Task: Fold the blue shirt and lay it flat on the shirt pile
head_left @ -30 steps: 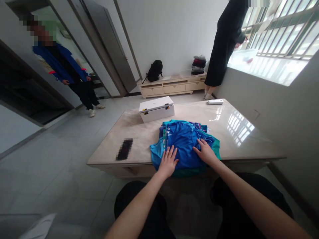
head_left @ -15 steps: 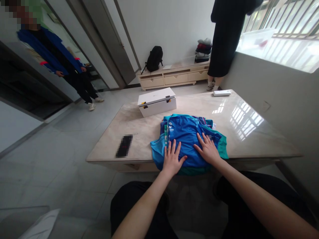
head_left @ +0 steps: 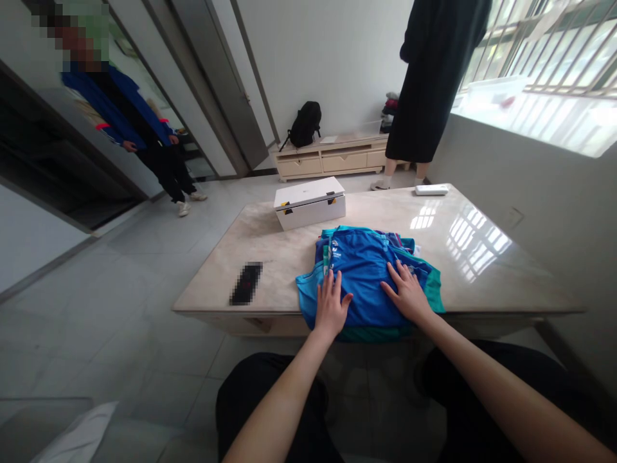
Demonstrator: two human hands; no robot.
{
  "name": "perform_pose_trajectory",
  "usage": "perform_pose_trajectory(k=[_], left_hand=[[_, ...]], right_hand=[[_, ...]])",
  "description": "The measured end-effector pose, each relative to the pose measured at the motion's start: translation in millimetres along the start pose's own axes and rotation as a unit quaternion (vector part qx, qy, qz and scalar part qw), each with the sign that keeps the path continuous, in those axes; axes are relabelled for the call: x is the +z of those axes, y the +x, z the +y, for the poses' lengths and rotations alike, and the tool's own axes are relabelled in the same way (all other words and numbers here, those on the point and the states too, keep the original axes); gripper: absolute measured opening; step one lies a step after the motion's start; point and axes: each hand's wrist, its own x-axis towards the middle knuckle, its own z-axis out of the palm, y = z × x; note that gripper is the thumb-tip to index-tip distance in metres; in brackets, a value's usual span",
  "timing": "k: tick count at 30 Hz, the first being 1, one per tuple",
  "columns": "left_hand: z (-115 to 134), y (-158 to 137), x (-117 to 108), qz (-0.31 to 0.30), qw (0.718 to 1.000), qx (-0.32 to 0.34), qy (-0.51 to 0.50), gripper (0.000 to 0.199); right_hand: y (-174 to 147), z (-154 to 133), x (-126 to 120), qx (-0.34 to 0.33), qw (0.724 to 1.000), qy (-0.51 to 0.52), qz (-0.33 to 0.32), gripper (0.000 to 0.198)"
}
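A pile of folded blue and teal shirts lies at the near edge of a glossy marble table. My left hand rests flat on the pile's near left part, fingers spread. On the near right part lies my right hand, palm down, fingers apart. Neither hand grips the cloth. The top shirt is bright blue with a small white logo near its collar.
A white box sits at the table's far side, a dark flat device at the left, a white remote at the far right. One person in black stands by the window, another in blue at the doorway. A backpack sits on a low cabinet.
Both hands stay flat on the shirts with small shifts. The person in black has stepped left along the window. The view has shifted slightly.
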Motion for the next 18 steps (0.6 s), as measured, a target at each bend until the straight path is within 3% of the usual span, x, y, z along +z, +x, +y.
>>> perform_pose_trajectory(k=[4,6,9,13,18], left_hand=[[4,2,-4,0.075,0.997,0.031,0.002,0.071],[6,1,-2,0.083,0.996,0.039,0.016,0.071],[8,-2,5,0.043,0.997,0.041,0.045,0.071],[3,-5,12,0.008,0.997,0.031,0.064,0.072],[11,0,7,0.011,0.998,0.017,0.053,0.072]], right_hand=[[-8,-29,-19,-0.094,0.988,0.071,0.102,0.052],[-11,-40,-19,-0.125,0.984,0.059,0.114,0.053],[-11,-38,-1,-0.103,0.992,-0.002,0.073,0.058],[-9,-12,27,-0.061,0.997,-0.037,-0.003,0.062],[-9,-12,27,-0.055,0.998,-0.042,0.011,0.062]])
